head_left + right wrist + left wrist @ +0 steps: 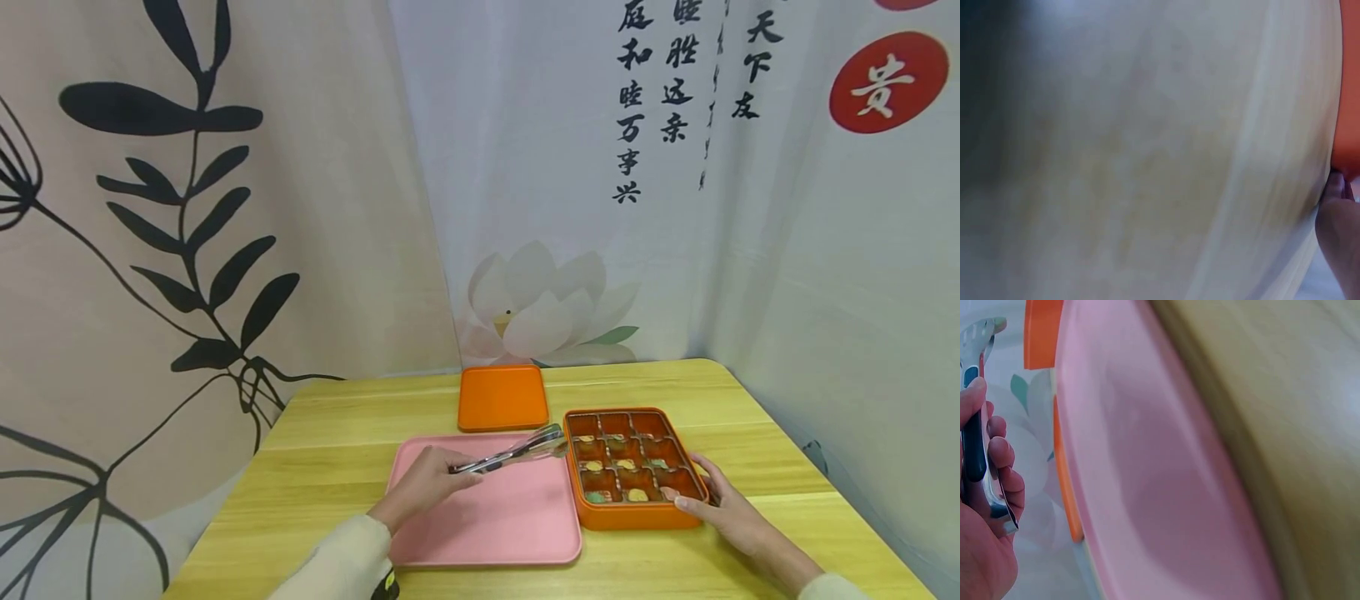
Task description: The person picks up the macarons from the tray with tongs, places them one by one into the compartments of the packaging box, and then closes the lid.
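My left hand [433,483] grips a pair of metal tongs [498,460] above the pink tray. Dark grips on the tongs [974,447] show in the left wrist view, and a small pale-green piece [1000,325] sits at their tips. In the head view the tips reach the left rim of an orange compartment box [637,518]. Small yellow, green and pinkish pieces lie in the box's clear-walled compartments. At the box's front right corner, my right hand [731,512] holds its side, the thumb at the rim and the fingers along the outer wall.
The pink tray [487,533] lies left of the box on the wooden table [315,508]. Behind the tray is a flat orange lid [502,398]. Printed curtains [360,208] hang along the table's back and sides.
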Demonstrator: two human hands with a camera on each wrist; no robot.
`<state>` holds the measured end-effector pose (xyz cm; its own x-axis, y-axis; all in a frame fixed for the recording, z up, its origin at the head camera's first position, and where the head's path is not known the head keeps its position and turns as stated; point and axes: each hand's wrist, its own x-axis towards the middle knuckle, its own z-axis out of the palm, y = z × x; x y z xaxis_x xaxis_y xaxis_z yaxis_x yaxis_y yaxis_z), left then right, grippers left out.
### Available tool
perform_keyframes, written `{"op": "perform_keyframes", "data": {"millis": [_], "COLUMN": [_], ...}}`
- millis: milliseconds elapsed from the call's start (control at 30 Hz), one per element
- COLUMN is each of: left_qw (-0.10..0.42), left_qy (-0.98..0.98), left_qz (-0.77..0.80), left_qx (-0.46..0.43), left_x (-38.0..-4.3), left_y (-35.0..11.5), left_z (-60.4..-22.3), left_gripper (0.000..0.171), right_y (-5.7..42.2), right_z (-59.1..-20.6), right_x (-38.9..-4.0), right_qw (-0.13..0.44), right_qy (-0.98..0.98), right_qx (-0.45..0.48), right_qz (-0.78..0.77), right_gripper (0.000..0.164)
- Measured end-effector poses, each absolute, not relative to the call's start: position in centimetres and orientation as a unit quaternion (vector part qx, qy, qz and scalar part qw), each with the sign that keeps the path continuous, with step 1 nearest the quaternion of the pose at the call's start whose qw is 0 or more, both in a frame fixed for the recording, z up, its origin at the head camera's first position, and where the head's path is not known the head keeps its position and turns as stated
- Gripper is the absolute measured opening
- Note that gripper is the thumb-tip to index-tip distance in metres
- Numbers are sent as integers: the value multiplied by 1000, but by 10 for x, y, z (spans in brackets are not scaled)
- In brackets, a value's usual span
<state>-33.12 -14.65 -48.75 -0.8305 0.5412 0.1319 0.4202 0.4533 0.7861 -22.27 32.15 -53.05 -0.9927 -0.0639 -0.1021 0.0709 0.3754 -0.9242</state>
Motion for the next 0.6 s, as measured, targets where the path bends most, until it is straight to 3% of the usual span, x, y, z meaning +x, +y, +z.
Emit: {"op": "perform_keyframes", "data": {"millis": [367, 600], "left_qw": [82, 65], "left_qy": [851, 843], "left_qz": [454, 456], "left_qx": [252, 278], "left_x": [-349, -358], "left_y": [-100, -71], "left_z": [-476, -472], "left_gripper": [28, 19], "right_y": [322, 320], "right_z": [-531, -530], "right_x": [-223, -224], "right_qw": [57, 54], "right_qy": [827, 830], "right_qx": [1, 10], "right_qz": [-559, -555], "right_gripper": [85, 85]}}
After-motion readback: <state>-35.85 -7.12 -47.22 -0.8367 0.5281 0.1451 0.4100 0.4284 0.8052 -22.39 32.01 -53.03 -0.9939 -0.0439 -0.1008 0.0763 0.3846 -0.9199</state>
